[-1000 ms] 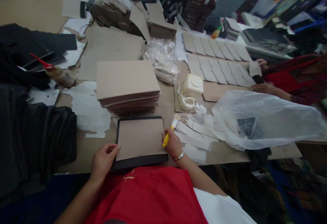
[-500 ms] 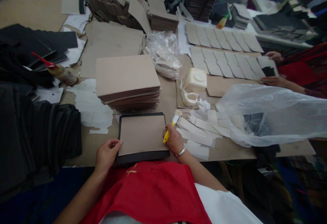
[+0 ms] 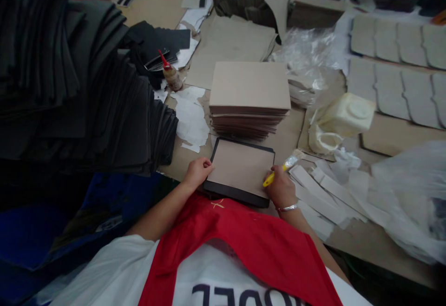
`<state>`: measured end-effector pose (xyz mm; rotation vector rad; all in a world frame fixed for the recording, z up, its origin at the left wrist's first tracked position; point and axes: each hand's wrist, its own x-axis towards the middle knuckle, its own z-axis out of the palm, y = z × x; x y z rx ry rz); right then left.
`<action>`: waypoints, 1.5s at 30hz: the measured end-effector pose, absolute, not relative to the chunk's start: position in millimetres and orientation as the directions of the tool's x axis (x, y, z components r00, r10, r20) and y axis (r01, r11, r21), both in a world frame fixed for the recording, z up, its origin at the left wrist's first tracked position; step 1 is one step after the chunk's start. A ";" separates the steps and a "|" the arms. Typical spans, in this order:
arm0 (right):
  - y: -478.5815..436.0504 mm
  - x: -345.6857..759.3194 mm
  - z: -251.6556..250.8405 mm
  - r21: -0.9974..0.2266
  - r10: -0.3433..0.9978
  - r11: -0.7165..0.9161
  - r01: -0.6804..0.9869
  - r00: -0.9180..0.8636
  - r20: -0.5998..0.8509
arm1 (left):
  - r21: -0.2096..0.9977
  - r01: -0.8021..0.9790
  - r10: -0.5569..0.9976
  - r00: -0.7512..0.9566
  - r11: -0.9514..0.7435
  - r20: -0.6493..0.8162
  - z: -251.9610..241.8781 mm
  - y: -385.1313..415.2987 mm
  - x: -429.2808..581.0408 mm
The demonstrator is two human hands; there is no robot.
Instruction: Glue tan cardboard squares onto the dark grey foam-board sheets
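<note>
A tan cardboard sheet (image 3: 242, 166) lies on a black backing piece (image 3: 237, 196) at the table's near edge. My left hand (image 3: 197, 172) pinches the left edge of that sheet, fingers curled. My right hand (image 3: 280, 189) rests at the sheet's right edge, closed around a small yellow-handled brush (image 3: 278, 172) whose bristles point up and right. Just behind the sheet stands a stack of tan cardboard sheets (image 3: 249, 96).
A tall pile of black sheets (image 3: 87, 87) fills the left. A glue bottle with a red nozzle (image 3: 170, 74) stands behind it. A cream plastic jug (image 3: 343, 115), white paper strips (image 3: 324, 192) and a clear plastic bag (image 3: 411, 194) lie to the right. Rows of grey cut pieces (image 3: 397, 64) sit far right.
The view has swung left and down, so the black pile now fills the left and the other person's hands are out of frame. Both hands stay at the sheet's edges.
</note>
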<state>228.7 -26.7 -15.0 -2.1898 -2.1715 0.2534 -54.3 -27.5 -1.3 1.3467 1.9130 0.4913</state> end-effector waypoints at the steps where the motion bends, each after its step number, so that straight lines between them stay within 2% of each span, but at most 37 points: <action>1: -27.2 227.9 -14.6 -0.140 0.996 -0.018 0.990 0.006 -0.086 | 0.677 0.635 0.922 -0.176 0.373 -0.344 -1.8 -27.9 -55.0; 8: -28.2 222.3 -12.4 -0.106 0.991 -0.041 0.994 0.027 -0.133 | 0.704 0.599 0.919 -0.163 0.382 -0.359 -8.1 -27.5 -61.4; 13: -29.5 217.3 -6.8 -0.073 0.991 -0.037 0.997 0.027 -0.130 | 0.664 0.662 0.927 -0.134 0.347 -0.351 -0.6 -29.6 -59.3; 15: -28.8 214.8 -2.2 -0.057 0.989 -0.040 0.998 0.031 -0.148 | 0.595 0.751 0.941 -0.102 0.286 -0.322 5.1 -30.6 -58.0; 18: -26.3 216.9 12.2 -0.036 0.986 -0.063 0.997 0.056 -0.156 | 0.407 0.906 0.983 -0.041 0.112 -0.180 12.5 -31.0 -55.6; 20: -25.2 224.6 29.4 -0.046 0.992 -0.101 0.994 0.097 -0.086 | 0.283 0.957 0.994 0.080 -0.056 -0.074 15.6 -30.7 -52.0; 22: -23.7 234.7 50.9 -0.135 0.990 -0.131 0.982 0.136 0.028 | 0.221 0.929 0.949 0.312 -0.296 -0.043 16.9 -29.8 -46.6; 24: -19.4 240.0 71.6 -0.362 0.985 -0.112 0.925 0.153 0.085 | 0.220 0.830 0.839 0.538 -0.513 -0.076 16.6 -28.3 -40.8; 27: -3.3 223.5 87.3 -0.785 0.994 -0.090 0.613 0.098 -0.038 | 0.240 0.745 0.735 0.662 -0.623 -0.145 15.2 -25.7 -35.2; 29: 12.3 195.5 83.3 -0.906 0.987 -0.154 0.394 0.021 -0.158 | 0.245 0.741 0.730 0.666 -0.625 -0.152 14.5 -24.7 -34.0; 32: 34.6 147.9 62.8 -0.932 0.971 -0.203 0.301 -0.062 -0.232 | 0.251 0.747 0.741 0.657 -0.616 -0.136 14.0 -25.4 -33.5; 37: 48.6 134.5 35.9 -0.909 0.979 -0.137 0.395 -0.085 -0.185 | 0.238 0.773 0.771 0.624 -0.587 -0.126 11.5 -27.4 -31.1; 45: 10.1 251.8 50.7 -0.786 0.975 -0.222 0.577 0.145 -0.169 | 0.258 0.773 0.779 0.618 -0.579 -0.103 5.7 -28.7 -29.3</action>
